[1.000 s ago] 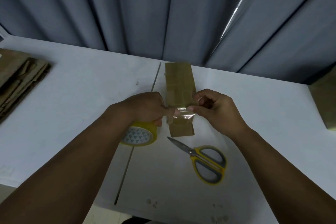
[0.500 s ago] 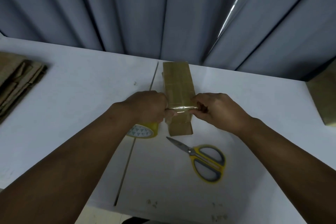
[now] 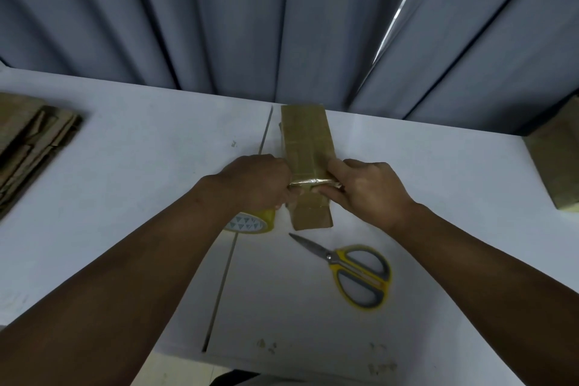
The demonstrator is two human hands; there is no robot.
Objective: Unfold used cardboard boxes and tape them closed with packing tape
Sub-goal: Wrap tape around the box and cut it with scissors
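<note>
Tape [image 3: 310, 182] is pinched taut across the box [image 3: 308, 150], which lies on the table [image 3: 141, 166] from 12 to 6 o'clock, by the left hand [image 3: 253, 185] at 9, curled round the roll [image 3: 250, 224] too, and the right hand [image 3: 369, 194] at 3, and the box is judged light, stiff and best steadied by its long edges.

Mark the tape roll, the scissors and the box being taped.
tape roll [image 3: 249, 224]: head view, on its patterned side face.
scissors [image 3: 329, 257]: head view, on the pivot.
box [image 3: 305, 135]: head view, on its taped top face.
</note>
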